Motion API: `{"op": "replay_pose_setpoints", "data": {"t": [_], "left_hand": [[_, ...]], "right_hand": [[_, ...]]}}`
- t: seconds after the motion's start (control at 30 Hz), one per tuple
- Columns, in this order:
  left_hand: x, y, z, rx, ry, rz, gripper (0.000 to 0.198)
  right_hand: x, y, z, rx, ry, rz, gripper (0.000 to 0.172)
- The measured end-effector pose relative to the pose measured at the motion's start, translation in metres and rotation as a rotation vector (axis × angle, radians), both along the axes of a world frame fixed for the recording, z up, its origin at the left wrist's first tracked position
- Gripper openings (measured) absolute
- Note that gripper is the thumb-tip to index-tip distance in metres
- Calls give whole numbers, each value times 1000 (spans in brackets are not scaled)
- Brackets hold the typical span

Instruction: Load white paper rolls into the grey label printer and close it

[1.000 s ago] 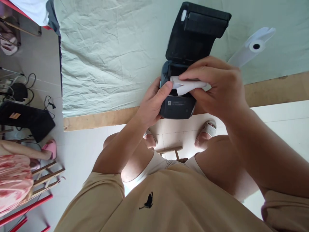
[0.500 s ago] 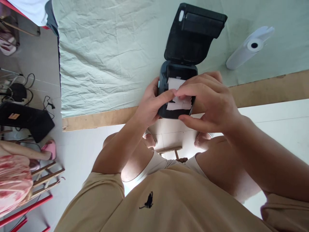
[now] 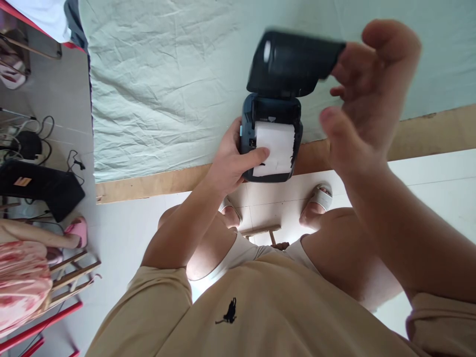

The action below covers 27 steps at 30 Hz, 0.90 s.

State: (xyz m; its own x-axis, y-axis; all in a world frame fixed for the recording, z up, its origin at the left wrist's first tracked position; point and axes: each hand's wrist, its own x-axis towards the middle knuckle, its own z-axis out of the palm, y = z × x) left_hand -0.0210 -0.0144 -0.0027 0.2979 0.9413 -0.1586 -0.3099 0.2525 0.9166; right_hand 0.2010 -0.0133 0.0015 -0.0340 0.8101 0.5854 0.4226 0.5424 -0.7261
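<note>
My left hand (image 3: 232,161) grips a dark portable label printer (image 3: 244,148) from its left side. Its thumb presses on the white paper (image 3: 280,144) lying in the printer's bay. The hinged black lid (image 3: 293,64) stands raised at the far end and looks blurred. My right hand (image 3: 368,99) is at the lid's right edge, with fingertips touching that corner or tucked behind it. The thumb is spread well apart from those bent fingers, and nothing shows between them. The loose white paper roll on the cloth is hidden behind this hand.
A wrinkled pale green cloth (image 3: 159,89) covers the table, whose wooden edge (image 3: 156,188) runs under my forearms. On the floor to the left are cables and a black box-like object (image 3: 40,181). A person's leg with a pink shoe (image 3: 77,230) is beside a wooden stool (image 3: 72,272).
My right hand has left the paper and moved up and right to the lid's edge. The lid has tipped somewhat towards me. The paper in the bay now lies uncovered and flatter.
</note>
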Motion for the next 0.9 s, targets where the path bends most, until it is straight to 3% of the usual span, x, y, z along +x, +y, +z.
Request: {"op": "replay_pose_setpoints", "data": {"t": [0.13,0.3,0.43,0.63,0.9], "left_hand": [[1,-2,5,-21,-15,8,43],[3,-4,11,-41,-11,-23,51],[5,-5,15,-84,-18,-3,43],[6,-5,16,-114,-17,-21,31],[6,-5,20,-120,21,-22,38]], "right_hand": [[0,-1,-8,-39,41,-1,49],[-5,0,-21,-289,36,178,68],[-3,3,-22,-412,50,230,73],[3,6,-19,-437,-9,177,69],[0,5,-31,-357,-23,185,68]]}}
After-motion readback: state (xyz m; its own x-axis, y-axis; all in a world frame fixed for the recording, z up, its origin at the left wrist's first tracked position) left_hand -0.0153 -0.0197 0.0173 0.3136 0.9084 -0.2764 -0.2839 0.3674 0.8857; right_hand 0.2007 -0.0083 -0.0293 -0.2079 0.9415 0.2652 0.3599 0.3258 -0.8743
